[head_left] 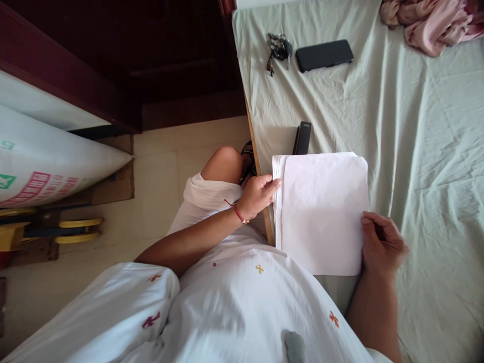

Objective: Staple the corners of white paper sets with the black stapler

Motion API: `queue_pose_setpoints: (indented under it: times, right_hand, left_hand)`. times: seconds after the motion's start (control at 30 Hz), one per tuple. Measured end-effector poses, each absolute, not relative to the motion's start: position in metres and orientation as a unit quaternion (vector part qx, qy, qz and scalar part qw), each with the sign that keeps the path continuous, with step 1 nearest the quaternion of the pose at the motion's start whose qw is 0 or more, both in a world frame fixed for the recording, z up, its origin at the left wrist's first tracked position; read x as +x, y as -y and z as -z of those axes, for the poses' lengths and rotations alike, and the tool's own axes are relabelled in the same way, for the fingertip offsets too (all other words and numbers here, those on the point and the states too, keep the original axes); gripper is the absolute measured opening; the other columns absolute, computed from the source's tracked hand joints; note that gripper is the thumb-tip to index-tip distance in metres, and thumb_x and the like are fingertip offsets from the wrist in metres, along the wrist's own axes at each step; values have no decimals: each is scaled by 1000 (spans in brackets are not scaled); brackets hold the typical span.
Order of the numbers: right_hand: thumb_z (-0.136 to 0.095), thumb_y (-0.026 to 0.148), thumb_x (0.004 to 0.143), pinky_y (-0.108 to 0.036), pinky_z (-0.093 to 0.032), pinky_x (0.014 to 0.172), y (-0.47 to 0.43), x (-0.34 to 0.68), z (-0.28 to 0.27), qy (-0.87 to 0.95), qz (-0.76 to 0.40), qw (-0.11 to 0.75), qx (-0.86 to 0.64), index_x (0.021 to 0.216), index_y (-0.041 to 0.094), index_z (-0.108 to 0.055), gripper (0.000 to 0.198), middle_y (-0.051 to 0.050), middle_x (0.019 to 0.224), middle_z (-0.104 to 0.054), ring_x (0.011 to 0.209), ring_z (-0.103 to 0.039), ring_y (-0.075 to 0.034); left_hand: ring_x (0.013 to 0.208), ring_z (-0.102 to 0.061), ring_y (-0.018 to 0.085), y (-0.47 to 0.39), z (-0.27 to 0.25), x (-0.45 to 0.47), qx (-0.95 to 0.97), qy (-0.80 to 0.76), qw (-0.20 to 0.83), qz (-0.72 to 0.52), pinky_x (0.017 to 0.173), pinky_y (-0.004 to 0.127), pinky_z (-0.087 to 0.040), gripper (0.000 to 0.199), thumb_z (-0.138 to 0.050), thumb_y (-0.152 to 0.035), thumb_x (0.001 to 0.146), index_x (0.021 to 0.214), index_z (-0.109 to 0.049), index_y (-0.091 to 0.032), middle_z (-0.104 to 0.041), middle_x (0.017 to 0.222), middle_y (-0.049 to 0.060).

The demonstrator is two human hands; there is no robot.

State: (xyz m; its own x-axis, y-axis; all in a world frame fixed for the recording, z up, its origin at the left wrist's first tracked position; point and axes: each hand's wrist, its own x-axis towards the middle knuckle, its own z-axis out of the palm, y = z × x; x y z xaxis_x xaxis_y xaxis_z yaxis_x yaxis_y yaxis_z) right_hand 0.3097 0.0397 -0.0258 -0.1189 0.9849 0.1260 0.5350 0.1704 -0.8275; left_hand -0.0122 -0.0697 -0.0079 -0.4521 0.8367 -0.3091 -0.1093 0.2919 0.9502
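While the left hand [260, 195] closes its grip, thumb on top, around the left edge of the paper stack [322, 212], a black stapler [303, 137] lies at the stack's far edge on the pale green cloth [434, 166]. The stack, over the cloth, reaches rightward to the right hand [384, 245], whose narrow thumb-and-finger grip pinches its right edge.

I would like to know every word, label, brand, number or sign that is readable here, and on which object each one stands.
No text can be read with certainty.
White sack: pink printed characters and green marks, too blurred to read.
Black stapler-like object: a small pale marking near one end, too small to read.
White sheets: no writing visible on the top one.
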Motion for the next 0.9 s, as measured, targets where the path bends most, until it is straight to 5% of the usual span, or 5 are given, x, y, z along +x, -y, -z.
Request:
queue_pose_setpoints:
  times: [0.47, 0.9]
  right_hand:
    - [-84, 50, 87, -40, -60, 84, -38, 303, 25, 655, -307, 378, -577, 99, 22, -87, 30, -4, 90, -79, 80, -70, -19]
    - [-87, 46, 86, -40, -59, 84, -36, 301, 24, 642, -330, 395, -568, 97, 22, -87, 27, -4, 90, -79, 81, -70, -19]
  left_hand:
    - [50, -36, 8, 71, 4, -14, 339, -694, 419, -477, 49, 26, -26, 71, -76, -79, 82, 57, -40, -22, -41, 50, -6]
    - [59, -26, 9, 69, 2, -17, 402, -708, 393, -428, 53, 27, -22, 73, -69, -83, 83, 56, -40, -21, -29, 58, -5]
